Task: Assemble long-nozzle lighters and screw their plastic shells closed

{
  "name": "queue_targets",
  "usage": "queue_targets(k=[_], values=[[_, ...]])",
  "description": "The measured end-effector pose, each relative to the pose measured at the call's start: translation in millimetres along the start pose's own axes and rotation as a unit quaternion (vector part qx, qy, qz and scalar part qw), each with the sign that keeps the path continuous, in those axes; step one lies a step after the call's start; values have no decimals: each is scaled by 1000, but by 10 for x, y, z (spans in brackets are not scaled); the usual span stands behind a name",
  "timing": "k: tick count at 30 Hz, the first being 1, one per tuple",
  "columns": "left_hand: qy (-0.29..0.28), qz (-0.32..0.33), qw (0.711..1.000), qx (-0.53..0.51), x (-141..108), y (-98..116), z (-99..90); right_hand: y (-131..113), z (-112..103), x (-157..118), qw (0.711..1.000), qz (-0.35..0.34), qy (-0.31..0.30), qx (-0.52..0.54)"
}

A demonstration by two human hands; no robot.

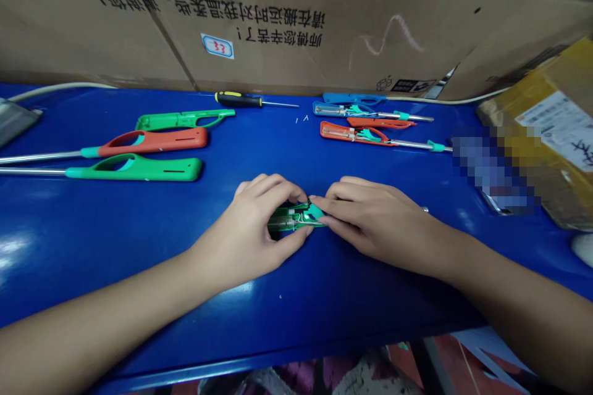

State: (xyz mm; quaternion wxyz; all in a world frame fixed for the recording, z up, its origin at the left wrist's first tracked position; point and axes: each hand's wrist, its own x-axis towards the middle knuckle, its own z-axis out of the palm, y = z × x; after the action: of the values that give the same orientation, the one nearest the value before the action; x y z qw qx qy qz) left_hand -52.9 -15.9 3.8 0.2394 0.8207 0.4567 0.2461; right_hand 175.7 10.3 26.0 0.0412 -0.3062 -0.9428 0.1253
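Right now, I have the left hand (245, 234) curled around an open green casing (281, 221), thumb on its near edge and fingers along the far one. The right hand (380, 216) has its fingertips at the other end, touching beside a teal piece (315, 211); whether they pinch it, I can't tell. That casing is on the near side of the screwdriver (238, 99), well apart from it, on the blue surface (139, 296).

I judge this to be close work on the exposed insides; any next move calls for a steady left grip and light right fingertips, minding the thin wires.

Just left of the screwdriver I see a green half shell (162, 120); nearer me and left of it, an orange lighter (178, 141) and a green lighter (171, 169). To its right are an opened blue lighter (333, 110) and an opened orange lighter (336, 131).
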Motion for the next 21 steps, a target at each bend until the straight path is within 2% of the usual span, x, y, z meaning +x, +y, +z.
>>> queue_targets(k=[6,13,21], values=[[-2,12,1000,-3,10,-6,4,-19,-47,-13,1000,-1,-16,-13],[-3,14,1000,-8,-1,-17,16,-24,-73,-53,995,-18,-42,-85],[-10,15,1000,-11,12,2,13,-109,-116,-99,991,-30,-31,-129]])
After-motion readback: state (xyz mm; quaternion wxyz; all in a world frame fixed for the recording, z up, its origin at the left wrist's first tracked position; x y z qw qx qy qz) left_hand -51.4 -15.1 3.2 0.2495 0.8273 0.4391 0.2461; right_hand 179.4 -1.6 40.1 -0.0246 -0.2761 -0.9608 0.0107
